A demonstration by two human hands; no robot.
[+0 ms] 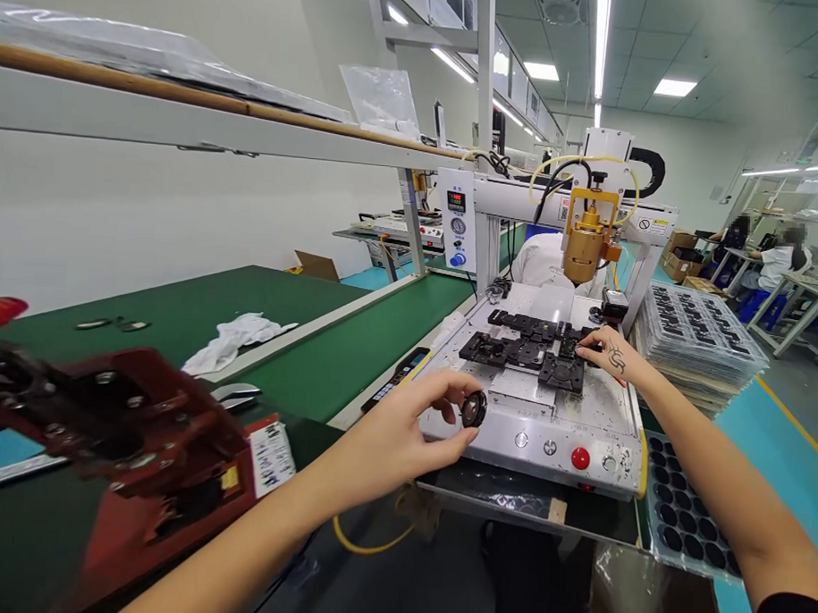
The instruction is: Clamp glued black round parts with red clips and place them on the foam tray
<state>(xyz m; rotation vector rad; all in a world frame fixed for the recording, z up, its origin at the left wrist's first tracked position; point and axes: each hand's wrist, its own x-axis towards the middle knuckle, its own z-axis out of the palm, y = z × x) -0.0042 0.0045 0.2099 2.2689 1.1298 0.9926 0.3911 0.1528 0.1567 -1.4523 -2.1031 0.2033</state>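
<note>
My left hand (404, 436) pinches a small round black part (473, 408) between thumb and fingers, just over the front left corner of the white machine bed (553, 419). My right hand (605, 351) reaches across the bed. Its fingertips rest on the black fixtures (525, 351) that sit in rows on the plate. I cannot tell whether it grips anything. A brass dispensing head (586, 241) hangs above the back of the bed.
A red press tool (129, 431) stands near left, blurred. A green conveyor belt (354, 340) runs along the left with a white cloth (237, 336) beside it. Stacked part trays (699, 339) and a black tray (687, 522) lie right. People sit at the far right.
</note>
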